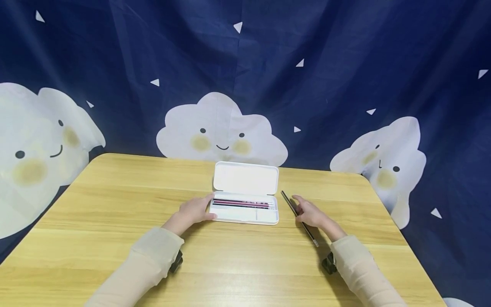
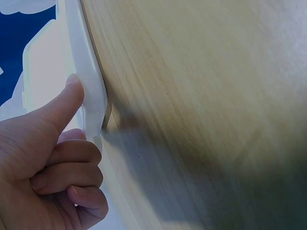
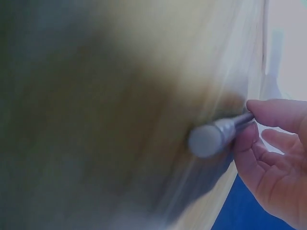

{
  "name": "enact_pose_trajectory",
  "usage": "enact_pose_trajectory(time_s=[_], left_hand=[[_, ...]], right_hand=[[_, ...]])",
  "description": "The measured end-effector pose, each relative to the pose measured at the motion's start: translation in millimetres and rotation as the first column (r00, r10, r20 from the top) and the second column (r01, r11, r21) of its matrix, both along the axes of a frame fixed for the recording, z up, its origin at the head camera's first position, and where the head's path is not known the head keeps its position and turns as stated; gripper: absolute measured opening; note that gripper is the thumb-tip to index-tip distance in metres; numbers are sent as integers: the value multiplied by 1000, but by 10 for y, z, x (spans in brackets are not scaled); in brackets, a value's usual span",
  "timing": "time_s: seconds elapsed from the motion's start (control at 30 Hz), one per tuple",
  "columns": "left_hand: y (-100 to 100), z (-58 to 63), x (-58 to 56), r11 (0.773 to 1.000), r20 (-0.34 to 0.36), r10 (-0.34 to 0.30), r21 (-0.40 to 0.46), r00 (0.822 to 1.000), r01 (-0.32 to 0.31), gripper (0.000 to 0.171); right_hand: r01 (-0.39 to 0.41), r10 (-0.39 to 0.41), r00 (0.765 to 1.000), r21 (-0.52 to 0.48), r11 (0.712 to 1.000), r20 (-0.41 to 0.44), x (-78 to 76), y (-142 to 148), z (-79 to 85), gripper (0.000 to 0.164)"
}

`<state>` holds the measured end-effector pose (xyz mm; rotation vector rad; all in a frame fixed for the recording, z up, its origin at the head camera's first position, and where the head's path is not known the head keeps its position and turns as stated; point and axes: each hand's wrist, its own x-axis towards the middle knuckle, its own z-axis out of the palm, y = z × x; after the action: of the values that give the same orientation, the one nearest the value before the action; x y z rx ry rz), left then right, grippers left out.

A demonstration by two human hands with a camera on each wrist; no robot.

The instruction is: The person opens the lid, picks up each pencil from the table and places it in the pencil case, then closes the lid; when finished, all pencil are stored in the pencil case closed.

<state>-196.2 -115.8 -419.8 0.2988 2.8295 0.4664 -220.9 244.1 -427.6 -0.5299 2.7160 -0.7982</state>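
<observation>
A white pencil case (image 1: pixel 234 214) lies on the table with its lid (image 1: pixel 245 178) raised at the back. Several dark and reddish pencils (image 1: pixel 239 203) lie side by side in its rear compartment. My left hand (image 1: pixel 194 210) holds the case by its left end, thumb at the front corner; in the left wrist view the thumb (image 2: pixel 72 96) presses on the rim. To the right of the case, my right hand (image 1: pixel 311 213) pinches a dark pencil (image 1: pixel 310 234) between thumb and finger. The pencil slants, its pale eraser end (image 3: pixel 206 140) pointing towards me.
The wooden table (image 1: pixel 238 264) extends around the case on all sides. Behind it hangs a dark blue curtain (image 1: pixel 307 34) printed with white clouds. Dark wrist devices (image 1: pixel 329 263) sit under both sleeves.
</observation>
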Motion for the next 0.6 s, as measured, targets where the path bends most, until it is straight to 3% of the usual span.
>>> enact_pose_trajectory(time_s=[0.33, 0.6], left_hand=[[2, -4, 6, 1000, 9, 4, -3, 1000, -4, 71], [-4, -4, 2, 1000, -4, 2, 10, 1000, -2, 71]], right_hand=[[-22, 22, 1000, 14, 1000, -6, 24, 16, 42, 41], [-3, 0, 1000, -76, 997, -30, 2, 25, 55, 38]])
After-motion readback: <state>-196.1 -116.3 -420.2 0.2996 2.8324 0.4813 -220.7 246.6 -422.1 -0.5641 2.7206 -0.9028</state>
